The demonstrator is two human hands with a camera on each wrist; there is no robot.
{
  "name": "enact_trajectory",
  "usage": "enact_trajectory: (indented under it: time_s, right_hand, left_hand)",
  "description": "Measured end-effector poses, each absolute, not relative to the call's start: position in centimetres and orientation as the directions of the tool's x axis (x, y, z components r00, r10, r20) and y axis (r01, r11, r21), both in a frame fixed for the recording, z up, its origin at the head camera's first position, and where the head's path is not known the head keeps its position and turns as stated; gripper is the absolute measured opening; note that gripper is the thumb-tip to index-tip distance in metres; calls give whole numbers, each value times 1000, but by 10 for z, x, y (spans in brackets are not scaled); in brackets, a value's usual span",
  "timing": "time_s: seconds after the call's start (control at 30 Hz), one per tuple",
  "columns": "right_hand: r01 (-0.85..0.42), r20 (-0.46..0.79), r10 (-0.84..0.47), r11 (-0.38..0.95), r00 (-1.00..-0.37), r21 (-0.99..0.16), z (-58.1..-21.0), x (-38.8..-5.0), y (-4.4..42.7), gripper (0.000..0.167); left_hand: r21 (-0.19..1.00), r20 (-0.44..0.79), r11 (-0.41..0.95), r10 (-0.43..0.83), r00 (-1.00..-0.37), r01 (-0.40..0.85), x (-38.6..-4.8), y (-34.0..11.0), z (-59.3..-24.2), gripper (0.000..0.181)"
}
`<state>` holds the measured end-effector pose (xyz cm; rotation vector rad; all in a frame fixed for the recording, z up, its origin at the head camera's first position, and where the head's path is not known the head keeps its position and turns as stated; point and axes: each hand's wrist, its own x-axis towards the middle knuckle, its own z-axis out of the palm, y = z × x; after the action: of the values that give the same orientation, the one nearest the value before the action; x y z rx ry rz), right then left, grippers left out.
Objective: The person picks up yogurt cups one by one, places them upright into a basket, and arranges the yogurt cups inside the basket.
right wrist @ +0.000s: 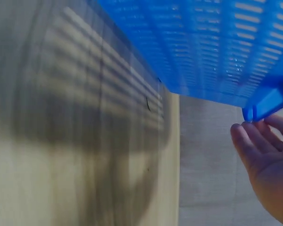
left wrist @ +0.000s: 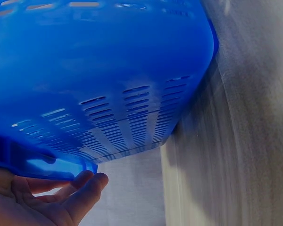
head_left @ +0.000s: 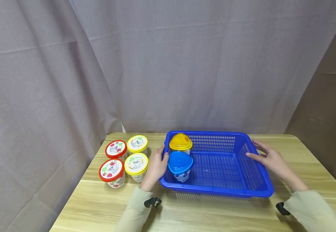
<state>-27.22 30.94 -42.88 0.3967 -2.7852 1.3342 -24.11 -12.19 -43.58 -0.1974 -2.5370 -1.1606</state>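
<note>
A blue plastic basket (head_left: 214, 188) with slotted walls is held between both hands. My left hand (head_left: 156, 166) grips its left rim, thumb on top and fingers curled beneath. On the opposite side, my right hand (head_left: 273, 161) holds the right rim, its thumb over the edge and fingers under the lip. Inside the basket's left end stand a cup with a blue domed lid (head_left: 181, 162) and, behind it, one with a yellow domed lid (head_left: 181, 142). In the right wrist view, the basket's slotted underside (right wrist: 212, 52) shows above its striped shadow, seemingly off the table.
Left of the basket, two red-lidded tubs (head_left: 111, 170) and two yellow-lidded tubs (head_left: 136, 164) stand together on the wooden table (head_left: 208, 216). A grey curtain (head_left: 202, 71) hangs behind the table's back edge.
</note>
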Motion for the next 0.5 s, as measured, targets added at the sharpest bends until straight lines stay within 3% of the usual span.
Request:
enact_trajectory:
  time_s: [0.2,0.5]
  right_hand:
    - [-174,91,-166,604,-982,-778,-433,-268,303,82]
    - [-170,123,-127,494,-984,-852,-441,-267,299,75]
  left_hand:
    - [701,367,661,-13,-930,267,-240,-121,-435,45]
    - [701,373,659,-15,-928,271,-239,-121,-435,46]
